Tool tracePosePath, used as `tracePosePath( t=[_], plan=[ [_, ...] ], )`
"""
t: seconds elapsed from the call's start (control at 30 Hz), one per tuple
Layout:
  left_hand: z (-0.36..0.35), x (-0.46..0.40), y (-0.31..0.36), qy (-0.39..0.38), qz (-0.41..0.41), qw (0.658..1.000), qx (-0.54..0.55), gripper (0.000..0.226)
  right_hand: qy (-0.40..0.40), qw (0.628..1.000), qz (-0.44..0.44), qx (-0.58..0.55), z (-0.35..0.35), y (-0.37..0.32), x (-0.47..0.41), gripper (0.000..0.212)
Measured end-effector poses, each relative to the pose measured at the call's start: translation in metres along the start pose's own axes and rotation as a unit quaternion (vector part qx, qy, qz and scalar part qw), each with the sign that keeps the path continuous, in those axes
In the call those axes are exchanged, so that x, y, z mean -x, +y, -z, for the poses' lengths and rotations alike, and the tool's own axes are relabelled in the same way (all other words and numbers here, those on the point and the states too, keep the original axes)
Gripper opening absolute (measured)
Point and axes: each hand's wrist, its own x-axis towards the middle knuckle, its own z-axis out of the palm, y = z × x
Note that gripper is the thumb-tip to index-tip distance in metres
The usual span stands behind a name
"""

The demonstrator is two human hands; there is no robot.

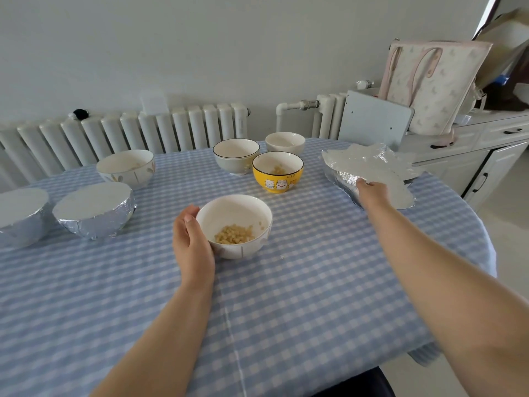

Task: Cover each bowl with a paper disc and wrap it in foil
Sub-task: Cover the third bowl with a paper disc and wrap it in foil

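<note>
Our left hand point(192, 239) cups the white bowl point(234, 226); our right hand point(372, 190) stretches far right to the foil stack point(369, 164), its fingers hidden, grip unclear.

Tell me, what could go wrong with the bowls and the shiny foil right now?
The right hand reaches far over to the foil pile, which lies near the table edge; a tug might slide sheets off. The left hand holds the uncovered white bowl of food on one side only, so a bump could tip it.
</note>
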Motion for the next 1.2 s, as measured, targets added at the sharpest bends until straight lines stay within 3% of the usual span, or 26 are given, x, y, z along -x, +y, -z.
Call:
tracePosePath(
  t=[0.07,0.17,0.23,0.3,0.4,0.5,0.6,0.7,0.77,0.87,0.93,1.03,1.13,1.2],
  plan=[
    [-0.001,0.002,0.001,0.004,-0.005,1.0,-0.004,0.027,0.027,0.999,0.04,0.005,0.0,-0.001,0.004,0.045],
    [0.0,0.001,0.002,0.011,-0.001,1.0,0.001,0.028,0.083,0.977,0.195,0.035,0.003,-0.012,0.031,0.035],
    [0.0,-0.001,0.006,0.025,0.023,0.999,0.021,0.027,0.078,0.95,0.3,0.027,-0.002,-0.026,0.061,0.031],
    [0.001,-0.003,0.011,0.038,0.055,0.997,0.046,0.024,0.054,0.902,0.427,0.03,-0.011,-0.039,0.096,0.029],
    [0.001,-0.003,0.021,0.009,0.108,0.991,0.073,0.02,0.006,0.793,0.607,0.049,-0.028,-0.046,0.15,0.027],
    [0.005,-0.005,0.029,-0.06,0.145,0.984,0.078,0.036,-0.063,0.726,0.682,0.065,-0.049,-0.039,0.199,0.024],
    [0.012,-0.011,0.037,-0.12,0.188,0.971,0.082,0.058,-0.104,0.683,0.716,0.103,-0.07,-0.026,0.226,0.023],
    [0.016,-0.014,0.038,-0.111,0.217,0.969,0.05,0.024,-0.152,0.65,0.735,0.118,-0.077,-0.023,0.235,0.023],
    [0.019,-0.016,0.038,-0.081,0.211,0.974,0.006,0.007,-0.203,0.672,0.701,0.124,-0.072,-0.03,0.241,0.035],
    [0.024,-0.026,0.032,-0.113,0.185,0.975,-0.053,0.019,-0.249,0.758,0.586,0.143,-0.058,-0.054,0.245,0.055],
    [0.027,-0.03,0.035,-0.15,0.174,0.969,-0.087,0.021,-0.227,0.78,0.548,0.2,-0.054,-0.076,0.233,0.05],
    [0.032,-0.035,0.041,-0.196,0.168,0.96,-0.113,0.035,-0.269,0.747,0.507,0.336,-0.057,-0.1,0.208,0.049],
    [0.037,-0.041,0.042,-0.208,0.176,0.953,-0.129,0.042,-0.332,0.69,0.473,0.436,-0.065,-0.1,0.191,0.075],
    [0.041,-0.045,0.041,-0.204,0.185,0.953,-0.131,0.055,-0.357,0.676,0.451,0.46,-0.069,-0.095,0.184,0.086]
  ],
)
